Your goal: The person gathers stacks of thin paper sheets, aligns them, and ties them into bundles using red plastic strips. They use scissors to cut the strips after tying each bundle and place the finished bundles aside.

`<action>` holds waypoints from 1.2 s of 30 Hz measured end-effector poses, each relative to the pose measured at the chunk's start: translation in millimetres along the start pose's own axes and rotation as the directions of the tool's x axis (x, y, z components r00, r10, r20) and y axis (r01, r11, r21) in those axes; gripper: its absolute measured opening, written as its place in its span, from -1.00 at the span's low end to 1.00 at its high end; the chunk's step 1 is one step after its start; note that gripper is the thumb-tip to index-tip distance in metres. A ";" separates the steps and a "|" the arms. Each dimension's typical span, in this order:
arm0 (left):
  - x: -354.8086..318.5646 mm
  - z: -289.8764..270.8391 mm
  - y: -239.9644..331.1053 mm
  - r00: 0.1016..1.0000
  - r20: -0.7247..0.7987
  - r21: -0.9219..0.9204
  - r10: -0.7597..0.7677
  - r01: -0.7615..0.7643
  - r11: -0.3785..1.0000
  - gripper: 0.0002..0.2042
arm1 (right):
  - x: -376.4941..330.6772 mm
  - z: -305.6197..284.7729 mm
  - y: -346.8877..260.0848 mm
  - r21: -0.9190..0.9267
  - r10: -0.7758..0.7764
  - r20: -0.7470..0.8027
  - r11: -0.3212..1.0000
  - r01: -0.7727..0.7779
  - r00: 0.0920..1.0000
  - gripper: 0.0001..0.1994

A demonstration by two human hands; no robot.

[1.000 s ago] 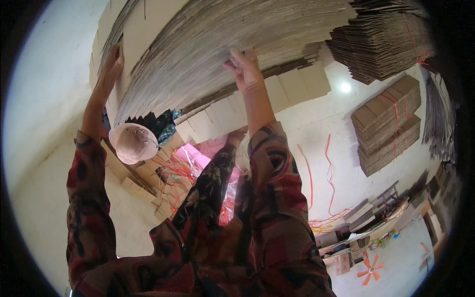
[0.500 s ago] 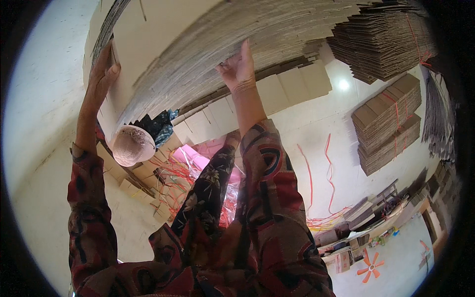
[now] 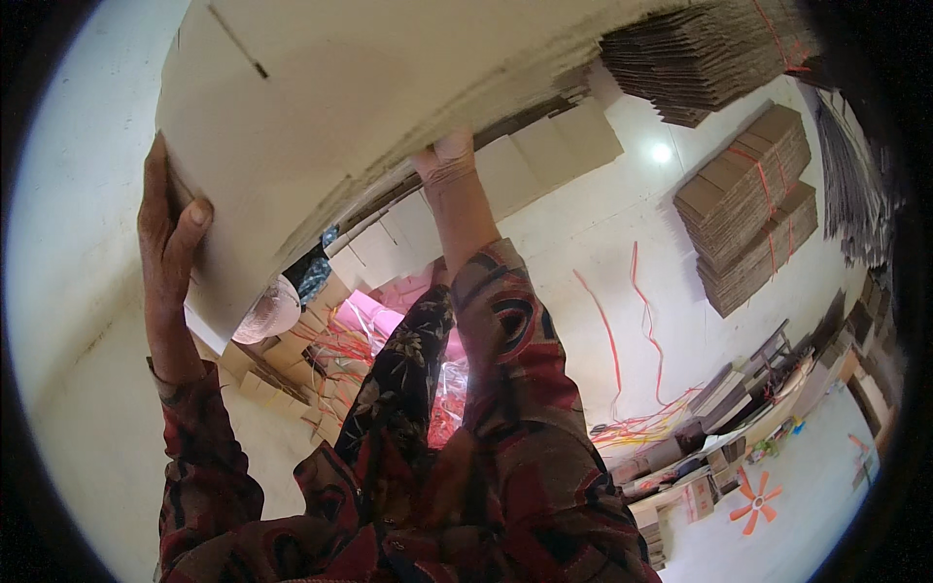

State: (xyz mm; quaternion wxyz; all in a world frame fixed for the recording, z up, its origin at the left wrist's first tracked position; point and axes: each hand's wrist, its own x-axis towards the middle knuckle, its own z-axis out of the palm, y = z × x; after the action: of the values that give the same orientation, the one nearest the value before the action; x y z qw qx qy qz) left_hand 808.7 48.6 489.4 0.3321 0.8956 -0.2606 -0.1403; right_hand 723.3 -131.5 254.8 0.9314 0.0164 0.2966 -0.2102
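A large stack of pale cardboard sheets (image 3: 321,126) fills the upper part of the view, its broad face tilted toward me. My left hand (image 3: 170,228) lies along the stack's left edge, fingers stretched upward and thumb apart near the face. At the lower right edge is my right hand (image 3: 449,160); the stack hides its fingers, so their grip does not show. A slotted cut (image 3: 238,41) marks the front sheet.
More flat cardboard (image 3: 549,160) lies beyond my right hand. Tied cardboard bundles (image 3: 748,204) stand at right. A pale woven hat (image 3: 267,313), pink material (image 3: 369,316) and loose red straps (image 3: 646,330) lie lower down. An orange-bladed fan (image 3: 755,502) is at lower right.
The stack has tilted so its face shows more and its layered edges less. My left hand has moved down, its fingers now straighter. My right hand's fingers have gone out of sight behind the stack.
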 end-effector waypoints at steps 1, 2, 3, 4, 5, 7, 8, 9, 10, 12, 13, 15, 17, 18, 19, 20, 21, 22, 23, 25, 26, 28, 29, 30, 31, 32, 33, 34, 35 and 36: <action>-2.0 -4.8 12.0 1.000 0.003 0.013 0.003 -0.003 1.000 -0.13 | -3.5 5.9 -0.2 -0.006 -0.005 0.005 1.000 0.005 1.000 -0.73; -4.9 -9.5 20.7 1.000 -0.003 0.029 0.017 -0.017 0.999 -0.12 | -8.6 11.3 -0.3 0.002 -0.002 0.009 1.000 0.002 1.000 -0.72; -8.3 -13.8 27.8 0.999 -0.007 0.042 0.032 -0.032 0.999 -0.12 | -13.8 15.7 -1.3 0.007 -0.001 0.012 1.000 0.001 1.000 -0.72; -11.6 -16.9 36.7 0.999 -0.010 0.055 0.050 -0.049 0.997 -0.11 | -19.5 20.3 -2.3 0.026 0.008 0.015 1.000 -0.009 1.000 -0.72; -15.0 -19.3 48.4 0.998 -0.031 0.050 0.053 -0.052 0.997 -0.12 | -26.3 23.5 -5.8 0.048 0.020 0.003 0.999 -0.020 1.000 -0.71; -22.3 -24.2 79.3 0.996 -0.036 0.003 0.084 -0.084 0.996 -0.19 | -45.1 30.7 -10.1 0.103 0.064 -0.038 0.993 -0.060 0.997 -0.71; -30.4 -19.5 102.1 0.995 -0.050 -0.015 0.084 -0.085 0.996 -0.22 | -57.0 33.4 -13.4 0.134 0.084 -0.067 0.988 -0.075 0.994 -0.71; -41.9 -3.8 130.1 0.995 -0.080 -0.075 0.061 -0.067 0.995 -0.26 | -70.1 28.5 -16.9 0.105 0.025 -0.030 0.994 -0.022 0.999 -0.72; -56.8 9.6 165.1 0.992 -0.127 -0.064 0.010 -0.019 0.998 -0.28 | -77.3 23.6 -14.7 0.145 0.003 -0.013 0.989 -0.001 1.000 -0.72; -80.1 15.3 189.8 0.993 -0.099 -0.029 0.069 -0.072 0.997 -0.25 | -97.0 9.1 -14.5 0.226 -0.045 0.006 0.973 0.043 0.999 -0.73; -92.4 16.2 197.2 0.993 -0.054 0.033 0.101 -0.100 0.994 -0.23 | -113.2 6.5 -22.6 0.264 -0.069 0.008 0.962 0.064 0.998 -0.74; -115.4 15.4 206.1 0.985 0.044 0.148 0.168 -0.172 0.974 -0.17 | -159.8 -3.4 -39.0 0.306 -0.103 -0.036 0.946 0.109 0.994 -0.74; -139.6 16.6 211.0 0.963 0.131 0.237 0.237 -0.262 0.935 -0.11 | -198.8 -8.1 -57.9 0.309 -0.080 -0.112 0.944 0.111 0.990 -0.73; -148.4 26.1 218.3 0.944 0.174 0.262 0.282 -0.320 0.910 -0.08 | -206.3 -34.4 -65.1 0.352 -0.154 0.001 0.925 0.143 0.988 -0.72; -159.5 39.0 229.5 0.913 0.206 0.292 0.351 -0.400 0.869 -0.06 | -221.1 -50.3 -77.0 0.401 -0.211 0.117 0.904 0.148 0.970 -0.71; -172.8 50.2 237.6 0.910 0.231 0.248 0.344 -0.397 0.884 -0.08 | -239.2 -68.4 -88.2 0.375 -0.233 0.061 0.906 0.194 0.970 -0.71; -187.8 56.5 243.0 0.911 0.256 0.218 0.324 -0.381 0.899 -0.10 | -275.6 -68.4 -107.2 0.352 -0.240 0.004 0.909 0.223 0.971 -0.70; -203.6 62.2 248.6 0.906 0.289 0.174 0.309 -0.367 0.914 -0.12 | -309.1 -71.5 -123.9 0.322 -0.258 -0.061 0.909 0.263 0.964 -0.70; -218.9 68.6 253.8 0.885 0.301 0.162 0.356 -0.415 0.895 -0.14 | -328.8 -83.4 -132.2 0.335 -0.286 -0.058 0.897 0.289 0.956 -0.68; -247.0 92.2 269.6 0.835 0.297 0.112 0.463 -0.512 0.852 -0.18 | -361.3 -112.3 -164.8 0.334 -0.361 -0.035 0.875 0.351 0.932 -0.65; -262.7 105.6 281.4 0.822 0.335 0.074 0.461 -0.510 0.857 -0.19 | -380.6 -129.9 -182.7 0.322 -0.392 -0.047 0.865 0.385 0.919 -0.65; -290.5 131.3 305.4 0.799 0.404 0.022 0.446 -0.496 0.868 -0.20 | -421.8 -164.7 -217.3 0.307 -0.434 -0.062 0.849 0.431 0.899 -0.65; -303.3 148.7 314.7 0.769 0.417 -0.028 0.484 -0.521 0.853 -0.21 | -448.2 -183.8 -235.2 0.283 -0.459 -0.088 0.839 0.464 0.884 -0.65; -311.9 159.9 316.9 0.738 0.446 -0.049 0.506 -0.545 0.837 -0.21 | -468.2 -195.4 -249.0 0.267 -0.488 -0.109 0.825 0.498 0.866 -0.66; -319.7 171.6 318.8 0.707 0.469 -0.086 0.529 -0.560 0.824 -0.21 | -488.8 -205.3 -264.1 0.235 -0.511 -0.137 0.816 0.529 0.849 -0.66; -328.9 185.7 320.8 0.664 0.499 -0.148 0.557 -0.568 0.810 -0.21 | -519.5 -215.7 -280.4 0.178 -0.549 -0.182 0.797 0.577 0.815 -0.66; -336.0 205.2 321.4 0.610 0.523 -0.236 0.595 -0.567 0.789 -0.21 | -546.8 -226.1 -299.6 0.120 -0.594 -0.227 0.769 0.628 0.771 -0.66; -336.9 215.1 322.5 0.579 0.543 -0.255 0.608 -0.576 0.776 -0.22 | -556.2 -233.0 -305.0 0.112 -0.609 -0.251 0.754 0.648 0.752 -0.66; -347.0 238.5 333.6 0.534 0.589 -0.378 0.606 -0.481 0.791 -0.22 | -591.6 -246.0 -321.3 0.028 -0.651 -0.312 0.722 0.692 0.692 -0.66; -361.7 264.3 345.2 0.497 0.619 -0.465 0.609 -0.392 0.793 -0.21 | -619.0 -262.8 -330.6 -0.028 -0.683 -0.352 0.691 0.723 0.639 -0.66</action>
State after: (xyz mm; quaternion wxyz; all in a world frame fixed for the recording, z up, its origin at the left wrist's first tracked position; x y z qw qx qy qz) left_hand 269.3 -109.1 552.7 0.3377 0.5881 -0.6015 -0.4222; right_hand -8.1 -155.6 415.8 0.7084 -0.0110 0.4206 -0.5667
